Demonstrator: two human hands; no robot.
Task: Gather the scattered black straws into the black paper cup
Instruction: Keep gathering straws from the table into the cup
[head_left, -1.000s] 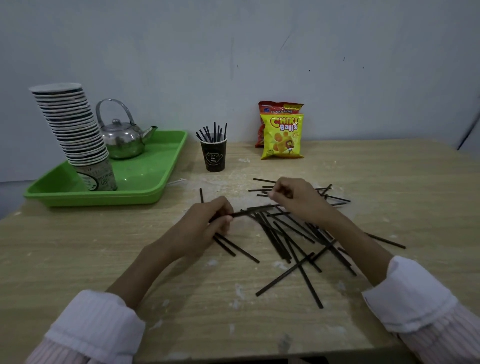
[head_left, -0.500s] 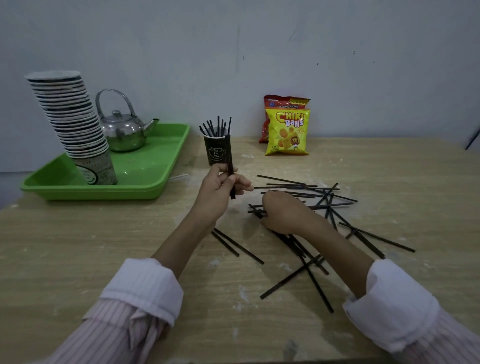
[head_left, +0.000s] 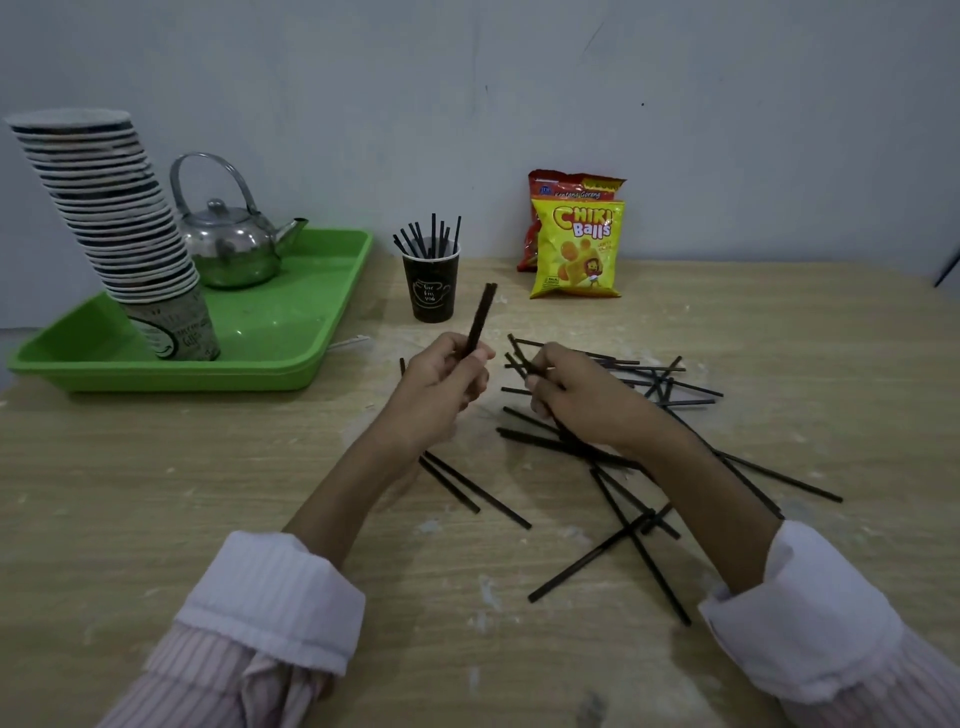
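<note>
Straws first: thin black plastic straws lie criss-crossed on the pale wooden table. Most are in a loose heap spreading from 1 round to 5 o'clock of the right hand. A separate pair lies at 6 o'clock of the left hand.

Handling, judged: light, stiff along the length, smooth, apt to roll or slip from a slack grip; crushable if squeezed hard (hollow, presumably). Best taken near mid-length or a little below, several laid parallel, so the ends stay even for dropping in.

Left hand: fingers curled round a small bundle of straws, gripped at its lower end, free end pointing up toward 1 o'clock. Count in the bundle not readable.

Right hand: fingers bent, pinching at least one straw at the heap's 10 o'clock edge, its raised end showing beyond the knuckles. Whether more than one, cannot tell.

Black paper cup with a white print stands upright at 12 o'clock of the left hand, near but apart, with several straws standing in it. Green plastic tray sits at 10 o'clock.
</note>
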